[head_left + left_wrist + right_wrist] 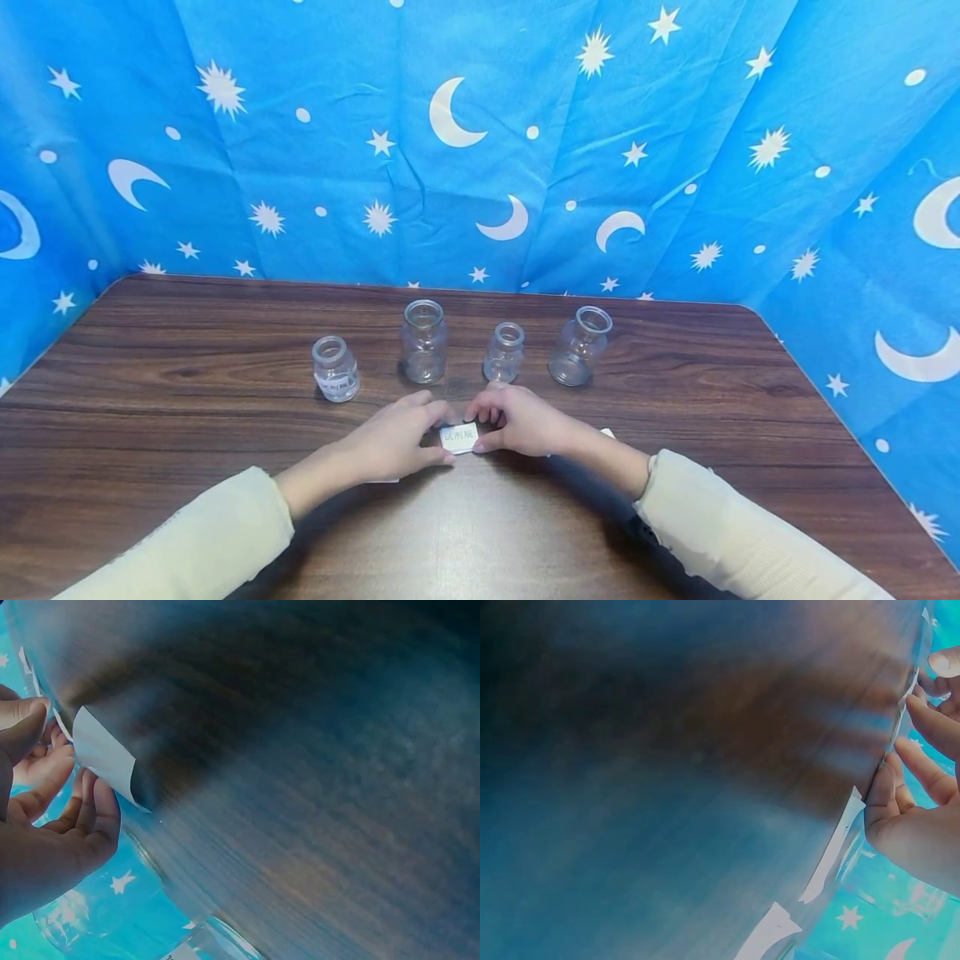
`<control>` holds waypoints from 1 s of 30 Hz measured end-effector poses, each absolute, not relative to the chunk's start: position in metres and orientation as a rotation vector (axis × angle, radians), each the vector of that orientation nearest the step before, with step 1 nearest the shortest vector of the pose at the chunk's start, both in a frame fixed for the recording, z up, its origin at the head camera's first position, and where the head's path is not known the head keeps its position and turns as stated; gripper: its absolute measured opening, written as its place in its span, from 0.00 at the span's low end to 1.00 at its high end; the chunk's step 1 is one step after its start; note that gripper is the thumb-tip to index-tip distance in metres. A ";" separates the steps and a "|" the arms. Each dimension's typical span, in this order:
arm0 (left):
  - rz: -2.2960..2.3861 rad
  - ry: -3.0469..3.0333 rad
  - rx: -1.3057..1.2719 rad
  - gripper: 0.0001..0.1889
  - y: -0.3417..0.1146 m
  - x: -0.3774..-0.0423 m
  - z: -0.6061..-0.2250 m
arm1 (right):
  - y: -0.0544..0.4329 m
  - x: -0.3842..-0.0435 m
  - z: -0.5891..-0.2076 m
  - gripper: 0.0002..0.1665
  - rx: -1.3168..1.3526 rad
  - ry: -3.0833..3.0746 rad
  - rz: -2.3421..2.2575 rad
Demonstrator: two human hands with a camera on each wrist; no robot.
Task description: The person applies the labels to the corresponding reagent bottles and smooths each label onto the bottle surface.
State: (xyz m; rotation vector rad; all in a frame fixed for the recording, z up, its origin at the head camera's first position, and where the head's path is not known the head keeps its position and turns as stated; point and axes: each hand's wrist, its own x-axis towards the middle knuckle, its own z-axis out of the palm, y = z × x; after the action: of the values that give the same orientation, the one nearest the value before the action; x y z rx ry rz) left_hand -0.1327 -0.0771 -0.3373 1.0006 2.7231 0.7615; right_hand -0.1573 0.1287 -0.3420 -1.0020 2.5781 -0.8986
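My left hand (401, 433) and right hand (521, 419) meet near the middle of the table. Between them is a small white paper label (459, 437) with dark handwriting. The left hand pinches its left side and the right hand its right side, thumbs nearest me. In both wrist views the label is seen almost edge-on, so the exact finger contact is partly hidden. Just beyond the hands stands a small glass jar (335, 371) with a written label on its front. To its right are a tall glass jar (424, 343), a small one (504, 354) and a wide one (580, 347).
Another white paper slip (105, 756) lies by the left hand. More white slips (832, 851) lie on the right side, partly under the right forearm in the head view. The brown wooden table (187, 358) ends at a blue curtain (337, 125) with moons and stars.
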 end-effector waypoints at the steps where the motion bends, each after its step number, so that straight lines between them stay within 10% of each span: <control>1: 0.753 2.730 0.998 0.19 -0.077 -0.133 -0.338 | 0.128 -0.157 -0.342 0.16 -1.004 2.584 -0.896; 30: 0.731 2.812 0.995 0.15 -0.077 -0.134 -0.347 | 0.128 -0.157 -0.343 0.15 -1.054 2.602 -0.904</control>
State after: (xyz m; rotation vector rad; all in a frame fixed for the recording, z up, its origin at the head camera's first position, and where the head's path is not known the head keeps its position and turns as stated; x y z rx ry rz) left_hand -0.1343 -0.0769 -0.3475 0.9949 2.8118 0.7311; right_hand -0.1566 0.1282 -0.3431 -1.0535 2.6025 -0.9040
